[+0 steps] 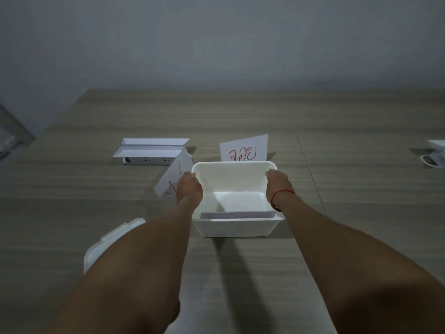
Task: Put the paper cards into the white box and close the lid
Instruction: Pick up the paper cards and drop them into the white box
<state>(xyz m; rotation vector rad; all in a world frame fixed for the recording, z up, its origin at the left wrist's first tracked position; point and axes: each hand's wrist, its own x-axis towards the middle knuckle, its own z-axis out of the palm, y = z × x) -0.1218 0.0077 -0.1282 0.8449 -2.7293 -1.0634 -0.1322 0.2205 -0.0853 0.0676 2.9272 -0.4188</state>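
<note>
Fingers (pixel 192 175) of the left hand (pixel 190 186) curled over the left rim of the white box (pixel 234 229), pressed together against the wall; whether also pinching the tilted paper card (pixel 173 175) just beside that rim cannot be told. Fingers of the right hand (pixel 278 183) likewise folded over the right rim, close together, thumb side hidden behind the knuckles. Red string (pixel 283 192) tied round the right wrist.

White box standing open near the middle of the table (pixel 337 189), toward its near edge. Inside, along the near wall, a flat stack of cards (pixel 237 215) lying already. A second card with red writing (pixel 243 150) standing upright just behind the far rim, outside the box. Lid (pixel 110 239) lying off to the near left, partly covered by the left forearm.

Judged step: steadying or shifting the box midway through loading, with at least two cards left outside. Next move likely calls for freeing one hand, taking the leaning card by its edge and dropping it flat inside, then the upright one, then fetching the lid.

Hard to make out: red marks on the left card, mostly hidden by the hand; the folded white pieces (pixel 151 150) toward the far left; objects cut off at the right edge (pixel 434 153).
</note>
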